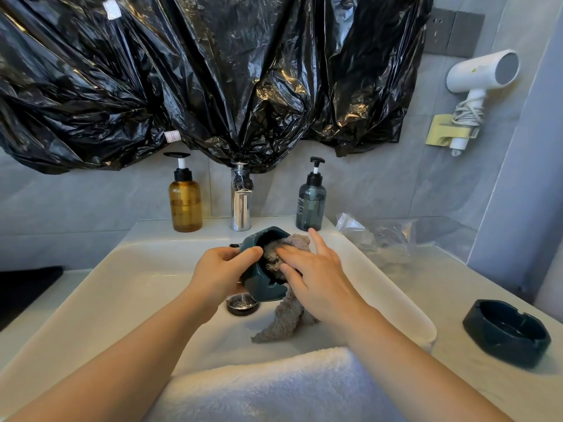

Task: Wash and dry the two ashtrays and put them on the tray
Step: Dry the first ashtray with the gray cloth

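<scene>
The held ashtray (263, 283), dark teal with notched edges, hangs over the middle of the sink (137, 284), just above its drain (242, 304). The left hand (222, 269) grips it by the rim, thumb curled over the edge and the other fingers wrapped behind. It is tipped on its side with the bowl facing right, probably so the other hand can reach in. The right hand (316, 272) pushes a grey cloth (286, 318) into that bowl. Its fingers (316, 239) are fairly straight and spread, the index finger lifted clear, and they press rather than pinch. The loose end of the cloth trails down into the sink. Whether this is washing or drying I cannot tell, since no water is seen running from the faucet (241, 208) behind the sink.

The second ashtray (507, 333) sits upright on the pale tabletop (441, 284), well to the right of the sink, seemingly waiting its turn. A white towel (274, 385) lies over the sink's near edge, likely for drying. No tray is in view.

An amber pump bottle (185, 202) and a blue-grey one (310, 205) flank the faucet on the sink's back ledge. A clear plastic bag (377, 236) lies off its far right corner. Black plastic sheeting (213, 71) covers the wall above the sink, and a white hair dryer (481, 74) hangs on the grey tiles up to the right.
</scene>
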